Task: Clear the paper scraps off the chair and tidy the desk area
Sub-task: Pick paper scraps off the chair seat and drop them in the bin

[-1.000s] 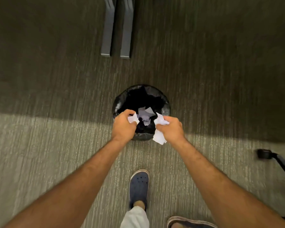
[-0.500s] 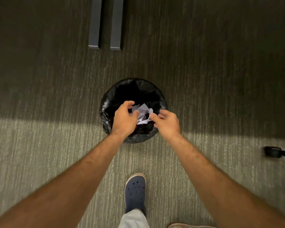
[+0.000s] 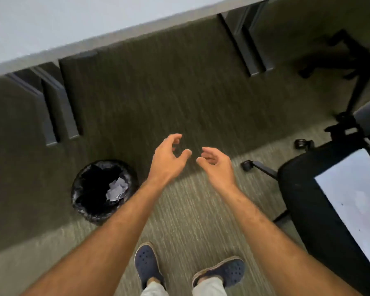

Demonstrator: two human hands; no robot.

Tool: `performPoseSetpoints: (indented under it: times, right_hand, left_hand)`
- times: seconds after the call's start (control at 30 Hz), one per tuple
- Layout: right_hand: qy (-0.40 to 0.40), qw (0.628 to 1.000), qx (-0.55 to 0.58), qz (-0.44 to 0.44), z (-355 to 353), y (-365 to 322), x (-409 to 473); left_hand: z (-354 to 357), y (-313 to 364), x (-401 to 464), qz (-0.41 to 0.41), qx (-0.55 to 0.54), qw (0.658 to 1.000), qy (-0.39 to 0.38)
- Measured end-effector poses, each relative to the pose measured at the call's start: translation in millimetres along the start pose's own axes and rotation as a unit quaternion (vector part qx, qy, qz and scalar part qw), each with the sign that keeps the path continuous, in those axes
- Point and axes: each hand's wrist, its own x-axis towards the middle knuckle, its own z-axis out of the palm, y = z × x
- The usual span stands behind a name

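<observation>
empty hands, scraps in bin

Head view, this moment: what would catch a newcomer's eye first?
Two bare forearms reach up the middle, ending in the left hand and right hand, both open, empty and held over the carpet. Lower left stands a black-lined bin with white paper scraps inside. At the right edge, a black office chair carries a pale flat sheet on its seat.
</observation>
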Motion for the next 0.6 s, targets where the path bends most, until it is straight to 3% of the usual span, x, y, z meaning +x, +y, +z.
performPoseSetpoints:
  times: [0.3,0.6]
  right_hand:
    - [0.115,0.993,0.024,0.015,-273,14,-57]
    - [0.235,0.965,0.050,0.105,-442,135,-102]
  left_hand:
    - [162,208,-70,0.143,0.074,0.969,-0.186]
    - [339,284,-129,0.184,0.167,0.916,-0.315]
